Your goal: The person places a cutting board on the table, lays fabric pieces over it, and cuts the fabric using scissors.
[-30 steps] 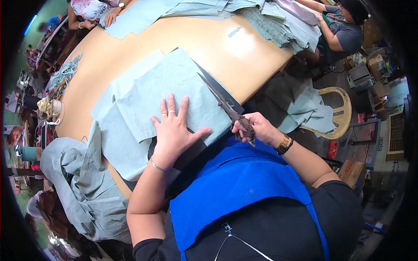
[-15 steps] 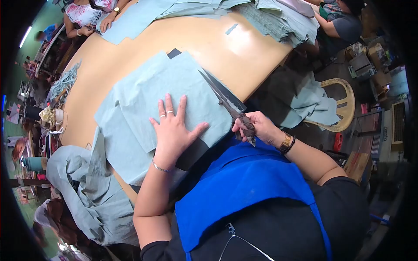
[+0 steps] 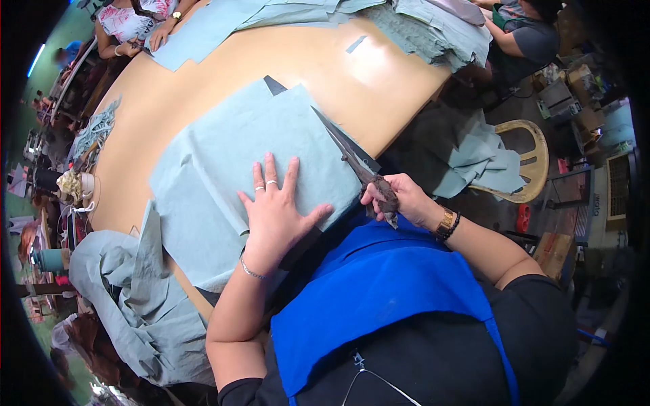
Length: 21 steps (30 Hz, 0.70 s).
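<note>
Pale blue-green fabric (image 3: 210,149) lies spread over a dark flat sheet (image 3: 274,86), whose corner and right edge show from under it. My left hand (image 3: 277,210) rests flat on the fabric with its fingers spread. In my right hand (image 3: 399,199) is a pair of scissors (image 3: 349,152), the handles wrapped in dark cloth. The blades look closed or nearly so and lie along the fabric's right edge, pointing away from me. Part of the handle is hidden by my fingers.
More fabric hangs crumpled over the table's left edge (image 3: 142,311). Fabric stacks (image 3: 433,34) lie at the far side, where two other people sit. Fabric strips (image 3: 95,128) are heaped at left. A plastic chair (image 3: 538,159) holding fabric stands at right.
My left hand has shifted slightly right and toward me, and the fabric beneath it has slid right, with a fold flattened. The scissors have barely moved.
</note>
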Tool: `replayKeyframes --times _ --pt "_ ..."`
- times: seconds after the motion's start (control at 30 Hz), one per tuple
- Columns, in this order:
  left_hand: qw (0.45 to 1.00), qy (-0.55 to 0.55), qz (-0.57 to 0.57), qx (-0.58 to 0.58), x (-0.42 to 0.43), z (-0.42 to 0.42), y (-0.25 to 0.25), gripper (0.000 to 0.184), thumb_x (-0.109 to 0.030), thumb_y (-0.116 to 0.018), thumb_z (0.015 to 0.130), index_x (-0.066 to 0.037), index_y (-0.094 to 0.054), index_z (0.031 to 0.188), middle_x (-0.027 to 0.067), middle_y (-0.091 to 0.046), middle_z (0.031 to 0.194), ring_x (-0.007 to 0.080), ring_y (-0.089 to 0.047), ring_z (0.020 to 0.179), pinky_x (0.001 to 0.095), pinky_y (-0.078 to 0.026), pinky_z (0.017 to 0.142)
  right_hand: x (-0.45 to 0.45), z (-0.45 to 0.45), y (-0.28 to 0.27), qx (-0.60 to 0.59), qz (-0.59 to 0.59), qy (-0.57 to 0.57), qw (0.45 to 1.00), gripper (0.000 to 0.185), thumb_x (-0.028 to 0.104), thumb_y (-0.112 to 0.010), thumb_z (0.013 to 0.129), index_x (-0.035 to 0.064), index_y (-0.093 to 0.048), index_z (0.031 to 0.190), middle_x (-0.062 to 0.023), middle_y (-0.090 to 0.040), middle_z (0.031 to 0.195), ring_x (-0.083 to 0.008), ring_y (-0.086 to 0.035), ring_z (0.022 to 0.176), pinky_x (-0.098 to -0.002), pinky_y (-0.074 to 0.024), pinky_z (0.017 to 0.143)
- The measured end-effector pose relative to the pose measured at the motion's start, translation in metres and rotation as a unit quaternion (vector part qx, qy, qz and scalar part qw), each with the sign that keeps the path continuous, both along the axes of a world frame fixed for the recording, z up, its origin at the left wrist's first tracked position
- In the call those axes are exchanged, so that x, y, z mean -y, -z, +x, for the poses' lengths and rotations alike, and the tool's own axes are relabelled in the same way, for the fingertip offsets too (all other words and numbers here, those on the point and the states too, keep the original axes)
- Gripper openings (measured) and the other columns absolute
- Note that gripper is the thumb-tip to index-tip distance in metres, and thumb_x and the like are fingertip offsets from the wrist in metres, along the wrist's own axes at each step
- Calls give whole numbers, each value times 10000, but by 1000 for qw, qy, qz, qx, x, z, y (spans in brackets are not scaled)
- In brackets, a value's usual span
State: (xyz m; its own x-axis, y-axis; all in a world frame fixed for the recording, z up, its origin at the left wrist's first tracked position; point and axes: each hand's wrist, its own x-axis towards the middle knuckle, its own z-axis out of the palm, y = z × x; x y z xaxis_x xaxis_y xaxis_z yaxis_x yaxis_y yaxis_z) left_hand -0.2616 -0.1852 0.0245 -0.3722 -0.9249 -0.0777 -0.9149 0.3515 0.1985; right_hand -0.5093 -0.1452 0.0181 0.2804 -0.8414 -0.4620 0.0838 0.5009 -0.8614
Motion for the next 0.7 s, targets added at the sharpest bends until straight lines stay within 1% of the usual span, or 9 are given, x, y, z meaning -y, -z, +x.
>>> replayKeyframes --times 0.07,0.17,0.27,0.37,0.57,0.67,0.7 --pt "1000 -3 -1 -1 -1 -1 1 959 -704 -600 700 -157 -327 1439 257 -177 1503 459 -186 1374 735 -258 932 1 3 -5 6 -8 16 1000 310 314 -616 911 8 -643 872 -28 -605 680 -77 -571 580 -213 -476 539" --pt "1000 -2 0 -1 -1 -1 0 960 -695 -608 700 -156 -323 1441 259 -175 1503 457 -188 1374 735 -265 928 -4 1 9 11 -24 29 999 306 306 -606 918 6 -642 871 -33 -608 683 -79 -577 582 -215 -485 543" --pt "1000 -1 5 -2 -2 -1 -1 961 -685 -618 696 -156 -323 1441 262 -179 1500 456 -193 1373 734 -271 925 -7 -2 6 4 -16 25 1000 268 279 -651 885 12 -660 909 -30 -618 717 -73 -557 581 -217 -473 546" --pt "1000 6 12 -1 -5 -1 -5 954 -672 -632 692 -153 -332 1435 265 -186 1496 457 -208 1366 733 -280 919 -4 -4 4 -21 -12 0 1000 312 312 -605 918 10 -644 853 -32 -602 664 -81 -579 570 -215 -486 539" --pt "999 14 27 -9 -8 -3 -9 910 -661 -625 713 -150 -360 1416 267 -195 1492 463 -232 1355 734 -297 903 2 1 -4 -24 -2 16 1000 335 335 -596 921 14 -644 838 -31 -595 653 -82 -577 558 -212 -478 524" --pt "1000 3 -25 -17 -2 -1 3 901 -668 -610 724 -152 -359 1418 265 -197 1491 468 -231 1353 733 -310 892 -3 2 -3 -20 -10 23 999 315 327 -644 891 14 -649 858 -18 -591 657 -77 -557 558 -223 -469 517" --pt "1000 0 -25 -10 -3 -1 3 904 -670 -609 723 -152 -357 1419 264 -197 1492 470 -229 1353 733 -313 890 -4 1 -2 -20 -11 23 999 312 324 -641 894 15 -648 855 -16 -589 653 -77 -557 558 -222 -471 520"
